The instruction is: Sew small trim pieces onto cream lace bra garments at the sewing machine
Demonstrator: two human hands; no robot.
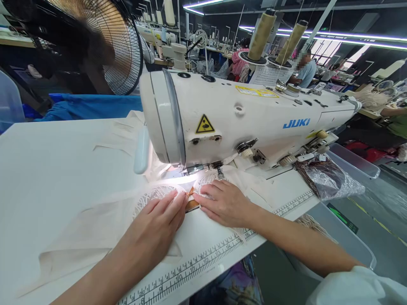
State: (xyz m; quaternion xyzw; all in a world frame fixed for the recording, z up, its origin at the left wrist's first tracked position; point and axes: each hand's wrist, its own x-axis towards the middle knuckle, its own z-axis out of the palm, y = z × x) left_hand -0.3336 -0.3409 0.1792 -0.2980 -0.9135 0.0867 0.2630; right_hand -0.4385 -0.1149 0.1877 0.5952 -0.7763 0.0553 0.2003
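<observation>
A pale cream garment point(92, 228) with round lace cups lies on the white table below the head of a white sewing machine point(222, 114). My left hand point(163, 216) presses on the left lace part, its thumb and index fingertip pinched at a small orange-brown bow point(190, 191) in the middle. From the right, my right hand point(222, 202) rests on the other lace part point(206, 180), its thumb and index fingertip meeting the bow's other side. The lit needle area is just behind the bow, and the needle itself is hard to make out.
A black fan point(117, 46) stands at the back left. Two thread cones point(261, 36) rise behind the machine. A plastic bag point(330, 178) and clear bins point(346, 237) are at the right. A printed ruler point(203, 262) follows the table's front edge. Other people sit farther back.
</observation>
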